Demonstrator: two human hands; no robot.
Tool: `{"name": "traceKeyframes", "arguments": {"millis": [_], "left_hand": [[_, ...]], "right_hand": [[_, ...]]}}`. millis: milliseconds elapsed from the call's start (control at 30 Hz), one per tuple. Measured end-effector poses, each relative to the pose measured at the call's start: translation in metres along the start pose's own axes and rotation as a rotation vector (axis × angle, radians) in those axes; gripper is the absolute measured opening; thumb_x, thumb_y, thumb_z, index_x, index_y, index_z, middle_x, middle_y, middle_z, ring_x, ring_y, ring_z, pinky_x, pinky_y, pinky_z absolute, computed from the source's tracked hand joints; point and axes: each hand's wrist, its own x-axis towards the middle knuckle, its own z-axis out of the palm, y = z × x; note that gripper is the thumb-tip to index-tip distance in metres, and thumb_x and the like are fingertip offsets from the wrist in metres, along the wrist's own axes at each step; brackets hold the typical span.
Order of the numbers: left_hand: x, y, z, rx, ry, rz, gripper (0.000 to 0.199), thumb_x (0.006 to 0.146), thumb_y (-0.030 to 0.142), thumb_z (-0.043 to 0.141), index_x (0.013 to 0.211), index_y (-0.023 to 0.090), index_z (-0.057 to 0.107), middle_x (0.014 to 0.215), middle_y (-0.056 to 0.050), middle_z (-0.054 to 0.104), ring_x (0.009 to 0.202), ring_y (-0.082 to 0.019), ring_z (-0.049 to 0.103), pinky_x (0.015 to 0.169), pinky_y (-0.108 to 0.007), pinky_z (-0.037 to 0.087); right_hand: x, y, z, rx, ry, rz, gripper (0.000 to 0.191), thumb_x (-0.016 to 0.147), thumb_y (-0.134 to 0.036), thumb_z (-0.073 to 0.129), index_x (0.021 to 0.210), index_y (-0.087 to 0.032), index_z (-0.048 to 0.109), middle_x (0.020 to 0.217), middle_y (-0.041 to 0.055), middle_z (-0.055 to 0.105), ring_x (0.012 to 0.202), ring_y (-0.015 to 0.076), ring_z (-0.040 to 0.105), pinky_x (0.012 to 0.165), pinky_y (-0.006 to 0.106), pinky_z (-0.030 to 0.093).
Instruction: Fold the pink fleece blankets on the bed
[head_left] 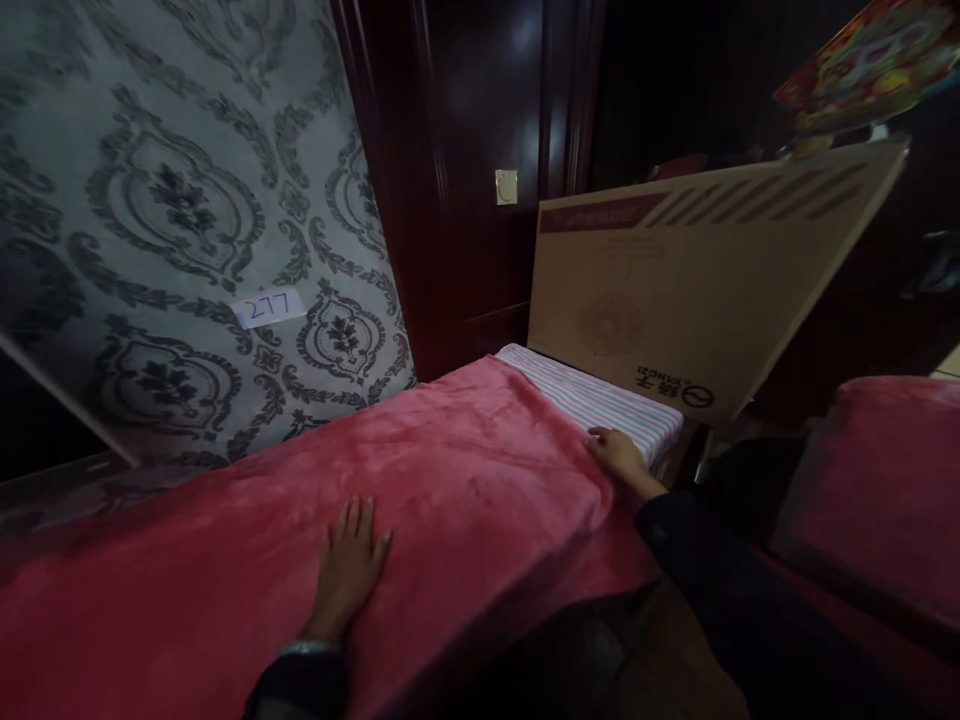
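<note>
A red plush cover (450, 450) lies over a long, low padded surface, with a fold running near its far right edge. My left hand (350, 565) rests flat on the cover, fingers spread. At the cover's right edge, my right hand (619, 460) has its fingers closed on the cloth; the thumb is partly hidden. Beyond that edge, striped white, pink and blue-green fabric (592, 390) shows on the end of the padded surface.
A large cardboard box (675, 280) leans beyond the striped end. Patterned wallpaper (187, 200) with a paper label "277" (270, 307) and a dark red door (472, 120) border the far side. Another red-covered seat (885, 480) stands at the right.
</note>
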Motion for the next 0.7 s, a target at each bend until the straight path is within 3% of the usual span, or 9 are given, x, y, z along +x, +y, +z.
{"name": "traceKeyframes", "arguments": {"millis": [200, 400, 567, 700], "left_hand": [[0.004, -0.008, 0.015, 0.015, 0.029, 0.020, 0.063, 0.098, 0.036, 0.034, 0.153, 0.008, 0.045, 0.161, -0.021, 0.040, 0.150, -0.033, 0.037, 0.120, -0.060, 0.030], [0.006, -0.010, 0.020, 0.010, 0.024, 0.014, 0.066, 0.097, 0.037, 0.032, 0.154, 0.007, 0.044, 0.162, -0.020, 0.039, 0.151, -0.033, 0.037, 0.121, -0.059, 0.029], [0.006, -0.011, 0.020, 0.030, 0.006, 0.010, 0.066, 0.097, 0.040, 0.031, 0.154, 0.008, 0.045, 0.162, -0.019, 0.040, 0.151, -0.033, 0.036, 0.121, -0.059, 0.028], [0.007, -0.012, 0.021, 0.018, -0.010, -0.003, 0.068, 0.097, 0.040, 0.031, 0.154, 0.007, 0.043, 0.163, -0.020, 0.037, 0.152, -0.033, 0.035, 0.121, -0.059, 0.027]], "right_hand": [[-0.015, -0.032, 0.016, -0.253, -0.117, -0.214, 0.032, 0.101, -0.025, 0.048, 0.111, -0.012, 0.075, 0.120, 0.0191, 0.068, 0.108, 0.0249, 0.065, 0.086, 0.027, 0.043], [0.026, -0.031, 0.006, -0.246, -0.174, -0.075, 0.039, 0.104, -0.030, 0.043, 0.111, -0.012, 0.076, 0.111, 0.0176, 0.074, 0.101, 0.0237, 0.068, 0.076, 0.027, 0.043], [0.042, -0.027, 0.012, -0.207, -0.212, 0.005, 0.033, 0.096, -0.038, 0.059, 0.108, -0.013, 0.076, 0.106, 0.0154, 0.075, 0.095, 0.0245, 0.069, 0.067, 0.026, 0.041], [0.050, -0.028, 0.016, -0.119, -0.232, 0.022, 0.019, 0.089, -0.028, 0.066, 0.098, -0.014, 0.077, 0.096, 0.0087, 0.076, 0.085, 0.0192, 0.068, 0.063, 0.023, 0.041]]}}
